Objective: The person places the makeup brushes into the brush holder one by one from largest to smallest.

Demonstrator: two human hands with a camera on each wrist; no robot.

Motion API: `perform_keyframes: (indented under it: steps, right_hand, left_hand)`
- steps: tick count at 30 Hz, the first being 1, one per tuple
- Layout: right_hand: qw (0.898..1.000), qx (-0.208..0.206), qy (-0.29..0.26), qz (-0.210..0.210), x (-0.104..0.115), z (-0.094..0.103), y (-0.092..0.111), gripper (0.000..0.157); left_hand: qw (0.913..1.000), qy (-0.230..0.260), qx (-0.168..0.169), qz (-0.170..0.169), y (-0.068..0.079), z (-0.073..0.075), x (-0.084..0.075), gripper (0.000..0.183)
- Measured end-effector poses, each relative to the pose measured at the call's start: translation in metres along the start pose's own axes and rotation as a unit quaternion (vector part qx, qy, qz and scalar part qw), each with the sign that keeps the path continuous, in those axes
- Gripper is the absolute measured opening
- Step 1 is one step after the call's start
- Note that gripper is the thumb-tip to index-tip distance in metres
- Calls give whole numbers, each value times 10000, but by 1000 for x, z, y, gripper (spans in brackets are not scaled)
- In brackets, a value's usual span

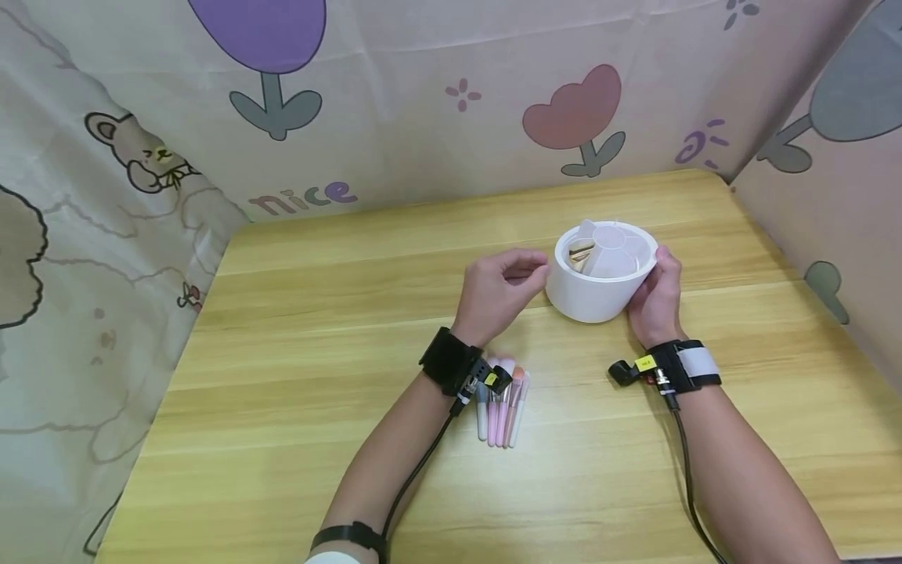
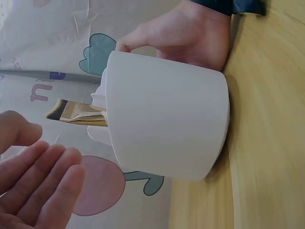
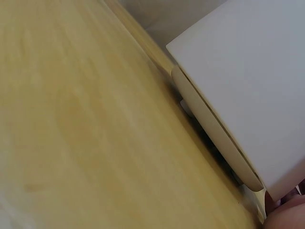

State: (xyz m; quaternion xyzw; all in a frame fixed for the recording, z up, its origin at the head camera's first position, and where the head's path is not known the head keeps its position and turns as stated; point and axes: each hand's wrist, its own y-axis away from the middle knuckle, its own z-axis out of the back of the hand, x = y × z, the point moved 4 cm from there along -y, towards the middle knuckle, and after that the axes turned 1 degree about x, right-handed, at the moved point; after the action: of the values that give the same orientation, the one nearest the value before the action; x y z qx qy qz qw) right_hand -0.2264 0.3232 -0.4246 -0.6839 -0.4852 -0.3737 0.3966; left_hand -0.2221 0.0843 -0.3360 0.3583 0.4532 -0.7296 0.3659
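White round pot (image 1: 588, 301) with pale divider (image 1: 611, 254), far right on the worktop (image 1: 317, 329), right grip (image 1: 657, 301) grasping its right side, left grip (image 1: 502, 286) released just left of it, brushes (image 2: 82, 113) inside mostly hidden.

We're looking at a plain white container (image 1: 590, 304) at the right hand (image 1: 657, 298), pink and white brush handles (image 1: 502, 419) nearer us than the left hand (image 1: 500, 291), yellow wood-grained tabletop (image 1: 296, 376) beneath, flower-printed backdrop (image 1: 402, 149) beyond.
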Motion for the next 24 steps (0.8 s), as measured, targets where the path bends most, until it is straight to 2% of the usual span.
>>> perform_keyframes:
  steps: [9,15,24]
  right_hand:
    - [9999,-45,-19,-93,1,1,1,59]
    - [9999,4,39,-111,-1,-1,2,59]
    - [10000,58,-31,0,3,-3,0,58]
  left_hand:
    - [9992,-270,274,61,8,1,3,18]
    - [9974,-423,577,128,13,0,6,17]
    - [9943,-500,635,691,29,14,16,18]
